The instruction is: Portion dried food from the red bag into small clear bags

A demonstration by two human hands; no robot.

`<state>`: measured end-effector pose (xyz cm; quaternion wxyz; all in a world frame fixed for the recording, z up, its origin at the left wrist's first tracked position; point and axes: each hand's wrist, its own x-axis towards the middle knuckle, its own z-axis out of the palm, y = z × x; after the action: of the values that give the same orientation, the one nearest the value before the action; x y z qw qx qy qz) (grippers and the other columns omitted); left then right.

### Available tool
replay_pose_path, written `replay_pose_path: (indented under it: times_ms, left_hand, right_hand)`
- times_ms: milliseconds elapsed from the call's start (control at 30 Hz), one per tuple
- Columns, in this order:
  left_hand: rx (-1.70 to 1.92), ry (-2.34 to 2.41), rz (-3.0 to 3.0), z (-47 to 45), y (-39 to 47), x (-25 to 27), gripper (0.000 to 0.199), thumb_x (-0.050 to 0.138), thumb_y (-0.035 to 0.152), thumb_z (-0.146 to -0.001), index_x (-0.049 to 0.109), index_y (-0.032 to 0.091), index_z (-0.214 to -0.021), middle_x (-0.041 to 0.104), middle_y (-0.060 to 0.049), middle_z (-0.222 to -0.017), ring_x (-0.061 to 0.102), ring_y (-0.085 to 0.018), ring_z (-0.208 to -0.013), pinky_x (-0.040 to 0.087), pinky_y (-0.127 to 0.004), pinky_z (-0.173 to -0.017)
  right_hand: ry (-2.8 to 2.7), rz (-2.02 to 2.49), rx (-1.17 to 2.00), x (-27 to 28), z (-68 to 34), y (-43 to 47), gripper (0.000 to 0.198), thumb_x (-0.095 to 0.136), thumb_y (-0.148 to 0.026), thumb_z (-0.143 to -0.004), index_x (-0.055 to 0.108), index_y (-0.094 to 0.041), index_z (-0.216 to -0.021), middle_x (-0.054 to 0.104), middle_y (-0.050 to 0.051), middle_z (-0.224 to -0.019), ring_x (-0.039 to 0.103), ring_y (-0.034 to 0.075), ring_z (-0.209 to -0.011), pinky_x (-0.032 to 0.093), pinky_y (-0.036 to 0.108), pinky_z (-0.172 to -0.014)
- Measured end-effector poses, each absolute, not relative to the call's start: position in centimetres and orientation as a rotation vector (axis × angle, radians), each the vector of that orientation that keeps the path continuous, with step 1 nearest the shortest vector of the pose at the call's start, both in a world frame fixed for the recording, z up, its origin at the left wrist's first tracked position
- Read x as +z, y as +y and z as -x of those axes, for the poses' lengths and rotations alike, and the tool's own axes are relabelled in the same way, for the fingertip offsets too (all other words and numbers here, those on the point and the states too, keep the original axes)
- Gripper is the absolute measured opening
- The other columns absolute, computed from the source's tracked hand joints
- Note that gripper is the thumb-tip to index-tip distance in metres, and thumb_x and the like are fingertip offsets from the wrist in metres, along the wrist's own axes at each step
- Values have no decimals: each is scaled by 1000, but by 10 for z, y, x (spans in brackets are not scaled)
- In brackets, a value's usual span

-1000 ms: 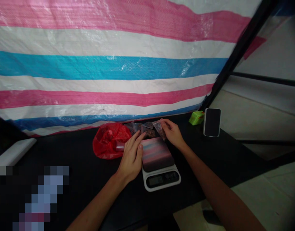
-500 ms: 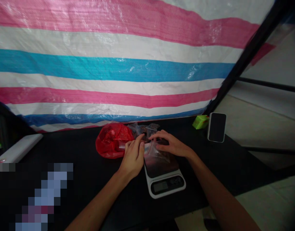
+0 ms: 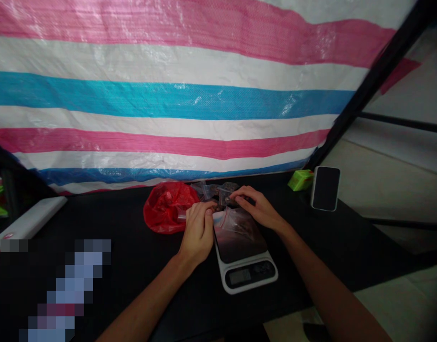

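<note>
Far L on the blk counter (image 3: 111, 218): a long white slab (image 3: 34, 221), well apart from the rest. Next, a crumpled red plastic bag (image 3: 166, 209), then the L hand (image 3: 197, 232) beside the scale's L edge, fingers fwd; can't tell if that grip has anything. Behind the scale, a few small zip bags w/ dark contents (image 3: 206, 190), bunched tog.

On the digital kitchen scale (image 3: 247, 280), toward the back of its plate, lies one clear zip bag (image 3: 237, 222), neither hand on it. Prob. v. light, soft & floppy; film likely slick, contents apt to slide & pull it out of shape. Best hold: pinch the reddish zip strip (image 3: 224, 219) at its L end, not the loose middle. Scale itself looks rigid; take it by the white base.

R hand (image 3: 257, 205) is over the back of the scale, fingertips at the bunched bags; can't tell if pinching or free. Far R: a lime-green box (image 3: 299, 180) next to a white-framed dark panel (image 3: 325, 188).
</note>
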<state>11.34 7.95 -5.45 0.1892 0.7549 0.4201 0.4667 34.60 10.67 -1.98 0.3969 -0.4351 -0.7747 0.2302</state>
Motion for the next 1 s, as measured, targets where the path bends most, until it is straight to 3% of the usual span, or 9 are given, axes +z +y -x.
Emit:
replay_pose_path:
  times_ms: [267, 700, 900, 1000]
  left_hand:
    - [1341, 1194, -2127, -113, 78, -52, 31, 33, 27, -108, 63, 22, -112, 69, -6, -105, 59, -23, -104, 41, -39, -92]
    - [1310, 1174, -2113, -115, 76, -51, 34, 31, 30, -108, 63, 22, -110, 68, -7, -105, 58, -24, -105, 40, -40, -93]
    - [1261, 1183, -2128, -112, 74, -50, 26, 38, 33, -107, 62, 23, -110, 68, -7, -105, 58, -25, -104, 40, -41, -93]
    - [1247, 1156, -2047, -115, 73, -53, 24, 52, 38, -102, 59, 23, -119, 67, -6, -109, 59, -24, -106, 42, -41, -96]
  right_hand:
    - [-2141, 1054, 718, -16, -342, 97, 38, 54, -54, -102, 70, -28, -125, 67, 6, -110, 57, 24, -103, 44, 40, -93]
    - [-2162, 1102, 734, -16, -343, 96, 33, 61, -47, -100, 69, -31, -127, 70, 5, -108, 57, 24, -101, 44, 39, -91]
    - [-1954, 1088, 968, -19, -334, 98, 25, 71, -42, -91, 71, -22, -104, 68, 2, -93, 57, 17, -78, 47, 31, -72]
    - [-1664, 979, 1144, -20, -329, 100, 32, 78, -46, -84, 63, -21, -99, 63, 1, -92, 61, 17, -82, 50, 29, -73]
